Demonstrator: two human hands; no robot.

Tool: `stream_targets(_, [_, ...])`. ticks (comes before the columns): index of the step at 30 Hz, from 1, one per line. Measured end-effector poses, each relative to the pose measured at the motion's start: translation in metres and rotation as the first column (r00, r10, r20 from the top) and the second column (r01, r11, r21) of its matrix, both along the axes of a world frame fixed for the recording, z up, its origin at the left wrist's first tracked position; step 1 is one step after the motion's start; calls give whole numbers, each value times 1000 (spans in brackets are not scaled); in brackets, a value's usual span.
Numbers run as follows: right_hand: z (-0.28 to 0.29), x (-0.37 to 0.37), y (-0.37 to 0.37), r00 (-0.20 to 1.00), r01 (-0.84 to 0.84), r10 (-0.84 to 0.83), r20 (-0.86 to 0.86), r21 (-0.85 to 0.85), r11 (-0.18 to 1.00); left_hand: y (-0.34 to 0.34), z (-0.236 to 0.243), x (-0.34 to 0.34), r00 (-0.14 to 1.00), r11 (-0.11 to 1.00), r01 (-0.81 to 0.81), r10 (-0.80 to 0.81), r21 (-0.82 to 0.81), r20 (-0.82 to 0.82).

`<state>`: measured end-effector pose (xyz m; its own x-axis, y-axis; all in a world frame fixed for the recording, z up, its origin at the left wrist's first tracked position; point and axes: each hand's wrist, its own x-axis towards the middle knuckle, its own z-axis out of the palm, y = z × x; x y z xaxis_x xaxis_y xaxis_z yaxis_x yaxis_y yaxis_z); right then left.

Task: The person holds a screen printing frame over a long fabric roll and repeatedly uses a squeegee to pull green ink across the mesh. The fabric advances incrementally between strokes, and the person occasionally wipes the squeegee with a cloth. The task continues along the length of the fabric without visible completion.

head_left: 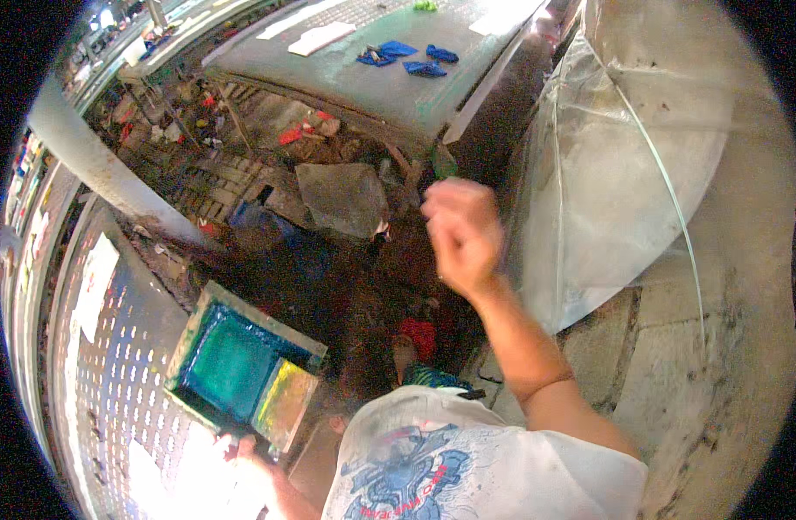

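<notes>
Paint (229, 354) in the tray (264, 317) could spill if the left hand (249, 459), its hold unclear in glare, slips. Right hand (464, 238) curls its fingers closed, seemingly empty.

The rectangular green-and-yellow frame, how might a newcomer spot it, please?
Find the long grey white-spotted table at lower left. At its right edge, the left hand holds a pale-rimmed rectangular frame. Its glossy green panel beside a yellow patch sets it apart.
</notes>
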<state>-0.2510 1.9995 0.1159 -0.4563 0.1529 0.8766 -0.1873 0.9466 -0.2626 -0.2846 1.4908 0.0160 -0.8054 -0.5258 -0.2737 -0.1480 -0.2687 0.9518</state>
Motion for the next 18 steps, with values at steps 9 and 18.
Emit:
stream_targets(9, [60,12,217,856,-93,-301,-420,-699,709,164,-8,-43,938,955,292,-298,-62,-177])
stream_targets(18, [87,-34,329,817,-10,-337,-467,-597,803,338,22,-131,899,915,403,-398,-10,-185])
